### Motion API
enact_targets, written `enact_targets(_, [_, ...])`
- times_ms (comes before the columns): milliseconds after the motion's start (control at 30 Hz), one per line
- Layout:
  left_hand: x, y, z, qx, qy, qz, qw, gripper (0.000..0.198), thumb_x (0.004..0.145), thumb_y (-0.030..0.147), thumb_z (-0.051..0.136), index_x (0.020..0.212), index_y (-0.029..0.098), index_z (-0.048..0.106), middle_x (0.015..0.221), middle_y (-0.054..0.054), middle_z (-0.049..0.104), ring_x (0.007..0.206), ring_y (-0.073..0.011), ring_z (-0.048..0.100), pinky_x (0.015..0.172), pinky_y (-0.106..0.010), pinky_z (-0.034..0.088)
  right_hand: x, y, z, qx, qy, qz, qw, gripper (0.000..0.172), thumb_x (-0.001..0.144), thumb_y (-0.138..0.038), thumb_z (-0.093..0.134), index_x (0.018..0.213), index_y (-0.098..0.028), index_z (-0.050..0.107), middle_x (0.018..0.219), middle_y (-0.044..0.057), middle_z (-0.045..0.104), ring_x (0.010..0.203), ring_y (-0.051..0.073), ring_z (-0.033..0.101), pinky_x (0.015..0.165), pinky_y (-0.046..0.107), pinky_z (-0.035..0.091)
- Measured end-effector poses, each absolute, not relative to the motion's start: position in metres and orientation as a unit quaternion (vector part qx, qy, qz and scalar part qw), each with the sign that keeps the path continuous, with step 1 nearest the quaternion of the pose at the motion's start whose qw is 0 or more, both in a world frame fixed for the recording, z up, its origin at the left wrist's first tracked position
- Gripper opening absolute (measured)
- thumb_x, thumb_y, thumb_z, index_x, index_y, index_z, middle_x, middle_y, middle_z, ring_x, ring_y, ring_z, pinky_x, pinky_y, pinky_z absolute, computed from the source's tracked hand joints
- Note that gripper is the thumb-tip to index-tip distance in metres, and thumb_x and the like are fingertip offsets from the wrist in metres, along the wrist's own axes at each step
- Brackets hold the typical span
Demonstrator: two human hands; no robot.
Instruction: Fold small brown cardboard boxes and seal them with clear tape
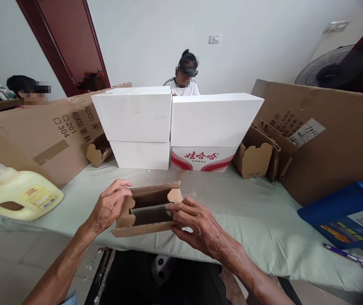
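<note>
A small open-topped brown cardboard box (146,229) is held just above the near side of the cloth-covered table. It has notched end flaps and an inner panel across the middle. My left hand (108,206) closes on its left end near the back corner, fingers curled over the edge. At the opposite end, my right hand (196,220) grips the right wall, with the thumb below and outside and fingers over the rim. The hands hide parts of both ends.
White boxes (130,116) stand stacked at the back, beside a red-and-white carton (203,159). Folded cardboard boxes (254,160) lean at right. A yellow jug (22,192) lies left, a blue bottle (347,216) right, near a purple pen-like item (343,253). Two people sit beyond.
</note>
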State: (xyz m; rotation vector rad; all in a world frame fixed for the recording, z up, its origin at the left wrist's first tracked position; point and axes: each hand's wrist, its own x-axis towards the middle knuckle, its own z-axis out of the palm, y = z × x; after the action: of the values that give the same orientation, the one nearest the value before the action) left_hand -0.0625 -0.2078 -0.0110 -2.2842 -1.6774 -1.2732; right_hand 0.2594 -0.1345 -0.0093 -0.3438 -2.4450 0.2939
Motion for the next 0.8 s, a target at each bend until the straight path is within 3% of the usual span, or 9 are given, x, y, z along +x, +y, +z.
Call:
enact_targets(100, [-0.063, -0.209, -0.008, -0.768, -0.563, -0.303, 0.037, 0.041, 0.111, 0.023, 0.041, 0.110, 0.025, 0.082, 0.134, -0.012, 0.070, 0.093, -0.0185, 0.076, 0.070, -0.028, 0.060, 0.253, -0.122, 0.002, -0.100, -0.955, 0.086, 0.266, 0.009, 0.100, -0.020, 0.072, 0.094, -0.024, 0.066, 0.113, 0.008, 0.080, 0.096, 0.023, 0.066, 0.088, 0.040, 0.056])
enact_targets(200, [-0.063, -0.210, -0.004, -0.771, -0.597, -0.215, 0.063, 0.035, 0.110, 0.034, 0.050, 0.123, 0.028, 0.081, 0.139, -0.010, 0.067, 0.088, -0.0191, 0.075, 0.065, -0.029, 0.057, 0.249, -0.115, 0.005, -0.103, -0.965, 0.036, 0.237, 0.008, 0.096, -0.024, 0.079, 0.096, -0.023, 0.070, 0.098, 0.006, 0.074, 0.096, 0.025, 0.062, 0.085, 0.040, 0.052])
enact_targets(300, [-0.063, -0.211, 0.000, -0.763, -0.616, -0.185, 0.073, 0.034, 0.110, 0.041, 0.049, 0.111, 0.029, 0.081, 0.132, -0.008, 0.065, 0.087, -0.0204, 0.073, 0.066, -0.031, 0.056, 0.248, -0.114, 0.004, -0.110, -0.964, 0.006, 0.240, 0.014, 0.094, -0.028, 0.084, 0.101, -0.022, 0.073, 0.102, 0.008, 0.071, 0.101, 0.026, 0.060, 0.083, 0.040, 0.049])
enact_targets(433, [-0.066, -0.212, 0.009, -0.750, -0.625, -0.215, -0.024, 0.033, 0.110, 0.050, 0.050, 0.098, 0.026, 0.070, 0.130, -0.006, 0.061, 0.066, -0.0132, 0.061, 0.066, -0.033, 0.056, 0.255, -0.112, -0.006, -0.143, -0.946, 0.031, 0.290, 0.023, 0.096, -0.030, 0.084, 0.113, -0.021, 0.073, 0.108, 0.010, 0.068, 0.098, 0.026, 0.057, 0.080, 0.039, 0.050])
enact_targets(500, [-0.073, -0.211, 0.011, -0.744, -0.615, -0.243, -0.099, 0.032, 0.108, 0.054, 0.053, 0.099, 0.026, 0.066, 0.129, -0.006, 0.062, 0.074, -0.0153, 0.064, 0.073, -0.033, 0.061, 0.260, -0.110, -0.013, -0.175, -0.929, 0.057, 0.320, 0.028, 0.097, -0.033, 0.083, 0.120, -0.021, 0.072, 0.114, 0.011, 0.067, 0.100, 0.027, 0.057, 0.078, 0.039, 0.052])
enact_targets(567, [-0.083, -0.210, 0.010, -0.737, -0.595, -0.270, -0.170, 0.031, 0.105, 0.058, 0.059, 0.105, 0.028, 0.066, 0.134, -0.008, 0.062, 0.103, -0.0226, 0.070, 0.085, -0.034, 0.064, 0.264, -0.107, -0.022, -0.194, -0.912, 0.086, 0.351, 0.035, 0.099, -0.036, 0.082, 0.128, -0.022, 0.069, 0.120, 0.013, 0.066, 0.106, 0.028, 0.058, 0.079, 0.039, 0.055])
enact_targets(667, [-0.101, -0.211, 0.001, -0.722, -0.562, -0.309, -0.260, 0.046, 0.090, 0.064, 0.076, 0.115, 0.028, 0.064, 0.150, -0.012, 0.057, 0.140, -0.0337, 0.058, 0.101, -0.039, 0.063, 0.267, -0.102, -0.036, -0.199, -0.888, 0.116, 0.398, 0.046, 0.099, -0.043, 0.082, 0.138, -0.024, 0.064, 0.123, 0.013, 0.063, 0.111, 0.029, 0.059, 0.088, 0.044, 0.059])
enact_targets(733, [-0.109, -0.213, -0.007, -0.703, -0.553, -0.327, -0.306, 0.061, 0.075, 0.063, 0.090, 0.116, 0.028, 0.061, 0.157, -0.014, 0.052, 0.138, -0.0354, 0.059, 0.103, -0.042, 0.062, 0.265, -0.100, -0.045, -0.205, -0.873, 0.131, 0.423, 0.053, 0.099, -0.048, 0.082, 0.142, -0.026, 0.061, 0.127, 0.013, 0.061, 0.116, 0.030, 0.060, 0.094, 0.048, 0.060])
enact_targets(800, [-0.112, -0.218, -0.013, -0.680, -0.559, -0.336, -0.336, 0.077, 0.061, 0.054, 0.102, 0.118, 0.029, 0.055, 0.151, -0.012, 0.055, 0.122, -0.0304, 0.065, 0.100, -0.042, 0.062, 0.263, -0.098, -0.051, -0.212, -0.861, 0.143, 0.439, 0.058, 0.098, -0.052, 0.082, 0.146, -0.027, 0.059, 0.131, 0.013, 0.058, 0.121, 0.032, 0.060, 0.098, 0.050, 0.061])
